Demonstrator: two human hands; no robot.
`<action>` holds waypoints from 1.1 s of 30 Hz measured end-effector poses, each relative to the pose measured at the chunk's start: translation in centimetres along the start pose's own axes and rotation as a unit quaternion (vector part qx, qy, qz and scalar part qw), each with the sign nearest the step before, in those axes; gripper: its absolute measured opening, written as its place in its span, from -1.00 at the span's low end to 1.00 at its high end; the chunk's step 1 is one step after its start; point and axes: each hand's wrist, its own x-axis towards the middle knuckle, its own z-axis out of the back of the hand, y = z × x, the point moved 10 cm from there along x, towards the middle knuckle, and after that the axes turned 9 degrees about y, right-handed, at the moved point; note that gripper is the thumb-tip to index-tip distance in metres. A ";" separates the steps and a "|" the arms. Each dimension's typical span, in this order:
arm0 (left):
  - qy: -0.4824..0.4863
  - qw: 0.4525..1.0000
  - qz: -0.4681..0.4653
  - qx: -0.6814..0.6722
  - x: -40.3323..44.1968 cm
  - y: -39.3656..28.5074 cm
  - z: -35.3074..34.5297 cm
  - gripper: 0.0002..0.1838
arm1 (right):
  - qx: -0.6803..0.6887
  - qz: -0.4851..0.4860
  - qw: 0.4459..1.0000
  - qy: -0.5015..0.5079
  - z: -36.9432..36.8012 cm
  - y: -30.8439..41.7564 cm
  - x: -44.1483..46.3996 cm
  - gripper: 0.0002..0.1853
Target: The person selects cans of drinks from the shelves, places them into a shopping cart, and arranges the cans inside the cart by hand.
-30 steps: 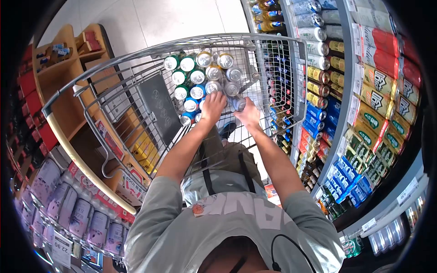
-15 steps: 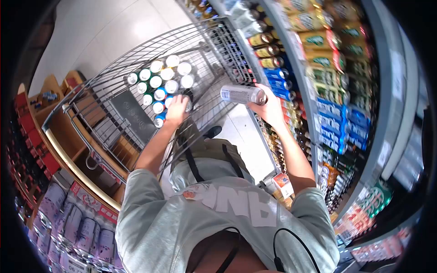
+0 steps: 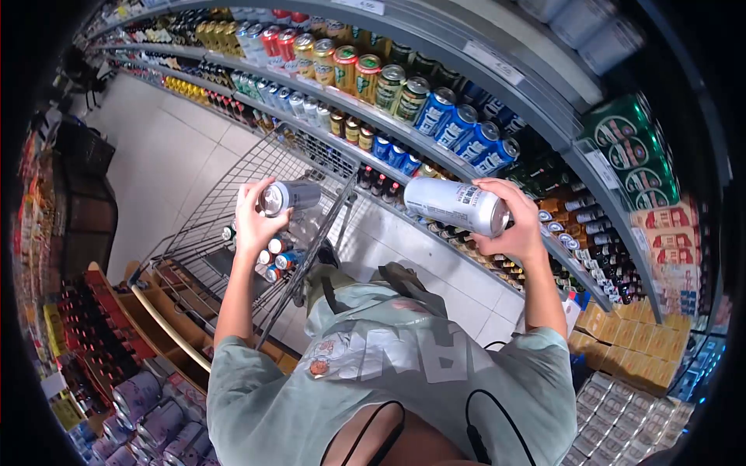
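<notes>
My left hand (image 3: 259,219) is closed around a silver-grey drink can (image 3: 301,196), held on its side above the shopping cart (image 3: 203,203). In my right hand (image 3: 514,224) is a larger-looking pale silver can (image 3: 444,202) with printed text on its side, tipped over with one end toward me. The fingers wrap its near end, in front of the shelf. Below my left hand, several cans (image 3: 289,259) stand in the cart, partly hidden by my forearm and the cart's wires.
A long shelf (image 3: 353,101) of cans and bottles curves across the front and right. Blue cans (image 3: 458,128) stand near my right hand. Wooden display stands (image 3: 124,311) are at the left, with stacked purple cans (image 3: 159,419) below. Light floor tiles (image 3: 175,144) lie beyond the cart.
My left hand has come up from the cans in the cart and now holds a can. The right hand still grips its can, now before the shelf. The view has turned up toward the shelves.
</notes>
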 end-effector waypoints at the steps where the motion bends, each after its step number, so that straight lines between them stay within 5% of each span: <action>1: 0.003 0.998 -0.046 -0.031 0.8 -4.4 0.5 -0.22 | -0.008 0.006 1.000 0.007 2.0 1.0 -0.9 -0.19; 6: 0.024 0.958 -0.254 -0.133 5.6 -20.7 2.3 -0.20 | -0.021 0.040 0.999 0.005 11.6 4.7 -3.3 -0.25; 14: 0.149 0.872 -0.423 -0.198 14.4 -41.1 -0.2 -0.25 | -0.163 -0.051 0.980 -0.099 22.8 8.4 -0.2 -0.37; 16: 0.202 0.865 -0.378 -0.259 15.3 -44.6 -1.6 -0.22 | -0.204 -0.053 0.969 -0.126 24.3 8.7 0.8 -0.41; 21: 0.207 0.831 -0.487 -0.171 20.1 -48.4 -5.6 -0.26 | -0.395 -0.145 0.900 -0.114 26.2 8.1 4.1 -0.40; 33: 0.264 0.800 -0.502 -0.194 28.0 -50.7 -12.5 -0.22 | -0.341 -0.312 0.878 -0.119 28.8 0.4 10.0 -0.27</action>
